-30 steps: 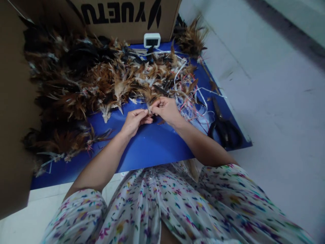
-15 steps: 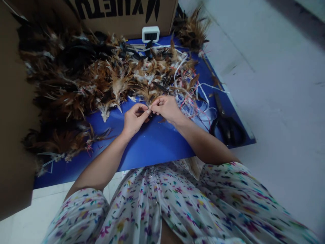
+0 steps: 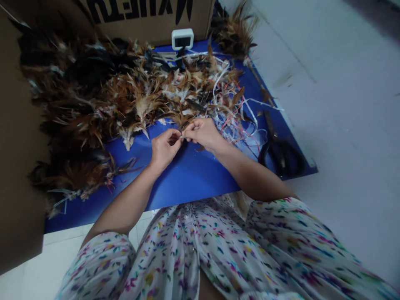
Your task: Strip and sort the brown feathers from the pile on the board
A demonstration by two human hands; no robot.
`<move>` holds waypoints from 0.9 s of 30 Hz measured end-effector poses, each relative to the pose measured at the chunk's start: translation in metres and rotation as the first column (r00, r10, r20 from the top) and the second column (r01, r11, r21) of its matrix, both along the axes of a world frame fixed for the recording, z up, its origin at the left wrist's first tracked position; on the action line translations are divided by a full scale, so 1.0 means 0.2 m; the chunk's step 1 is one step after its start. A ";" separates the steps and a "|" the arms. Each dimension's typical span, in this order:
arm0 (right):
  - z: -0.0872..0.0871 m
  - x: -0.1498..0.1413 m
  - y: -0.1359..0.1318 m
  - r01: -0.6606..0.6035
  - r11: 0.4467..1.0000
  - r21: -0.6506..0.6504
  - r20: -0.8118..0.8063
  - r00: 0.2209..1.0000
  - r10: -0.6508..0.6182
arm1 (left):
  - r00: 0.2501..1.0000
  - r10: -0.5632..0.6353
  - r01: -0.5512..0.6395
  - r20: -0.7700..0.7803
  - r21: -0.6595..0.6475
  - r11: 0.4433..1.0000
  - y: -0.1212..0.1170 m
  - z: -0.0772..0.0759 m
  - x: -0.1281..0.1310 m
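My left hand (image 3: 164, 148) and my right hand (image 3: 202, 133) meet fingertip to fingertip over the blue sheet (image 3: 187, 179). Both pinch the base of a small brown feather bundle (image 3: 183, 121) at the front edge of a big pile of brown, black and white feathers (image 3: 109, 96). My fingers are curled closed on it. What ties the bundle is too small to make out.
A tangle of white and red plastic strips (image 3: 233, 118) lies right of my hands. Black scissors (image 3: 279, 152) rest near the sheet's right edge. A small white timer (image 3: 182, 38) stands before a cardboard box (image 3: 146, 16). Cardboard (image 3: 15, 175) walls the left.
Both hands stayed pinched together on the bundle, with only small finger shifts. The view drifted slightly, so everything sits a little further right in the frame.
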State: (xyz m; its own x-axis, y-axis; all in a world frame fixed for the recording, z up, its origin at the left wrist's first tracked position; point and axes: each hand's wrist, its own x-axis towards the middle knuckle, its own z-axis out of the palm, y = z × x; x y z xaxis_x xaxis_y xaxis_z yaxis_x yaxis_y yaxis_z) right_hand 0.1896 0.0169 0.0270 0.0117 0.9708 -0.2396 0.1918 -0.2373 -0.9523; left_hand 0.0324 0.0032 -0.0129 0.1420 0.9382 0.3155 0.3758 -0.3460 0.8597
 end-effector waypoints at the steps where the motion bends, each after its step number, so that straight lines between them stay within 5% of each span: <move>1: 0.00 0.00 0.00 -0.002 1.000 -0.011 0.004 1.000 0.003 | 1.000 0.004 -0.004 -0.009 0.001 1.000 0.00 0.00 0.00; 16: 0.05 0.00 -0.02 -0.006 0.998 -0.060 -0.092 0.996 0.000 | 0.984 0.035 0.005 0.173 -0.228 0.974 0.00 0.02 0.00; 27: 0.03 0.00 -0.01 0.004 0.999 -0.040 -0.042 0.999 -0.006 | 0.988 -0.015 0.026 -0.155 0.067 0.997 -0.01 0.01 -0.02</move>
State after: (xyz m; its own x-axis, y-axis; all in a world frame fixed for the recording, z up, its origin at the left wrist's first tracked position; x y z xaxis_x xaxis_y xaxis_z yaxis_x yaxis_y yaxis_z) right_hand 0.1894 0.0148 0.0329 0.0056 0.9603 -0.2788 0.1502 -0.2765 -0.9492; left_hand 0.0276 0.0020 -0.0104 0.2128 0.9114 0.3521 0.4944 -0.4113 0.7658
